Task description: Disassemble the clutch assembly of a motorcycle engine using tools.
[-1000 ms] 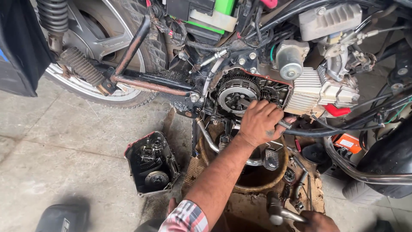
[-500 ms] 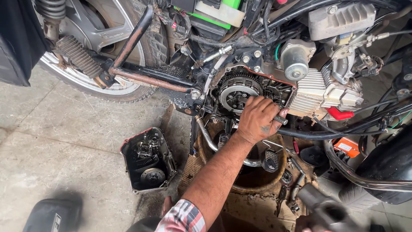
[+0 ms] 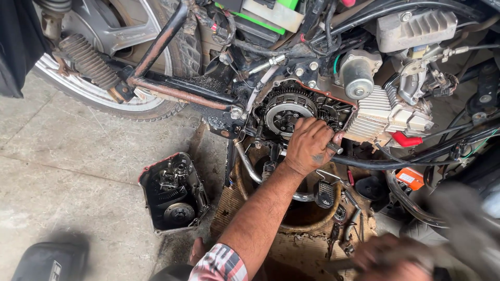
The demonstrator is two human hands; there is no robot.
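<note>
Left hand (image 3: 311, 144) stretched forward, fingers curled against the exposed clutch assembly (image 3: 288, 112) (engine cover removed), right hand (image 3: 394, 256) blurred at lower right, grip cannot be told, removed cover (image 3: 173, 191) laid on floor.

The head camera is looking steeply down from close above, facing the motorcycle engine (image 3: 312, 109) and the concrete floor (image 3: 62, 171) beside it.

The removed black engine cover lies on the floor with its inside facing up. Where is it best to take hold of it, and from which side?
Grip the engine cover by its raised outer rim, coming from above at its left long edge. It lies open side up, so the thin wall is exposed to pinch. That edge borders bare concrete floor; the right one is close to the cardboard. Gears fill the inside.
</note>
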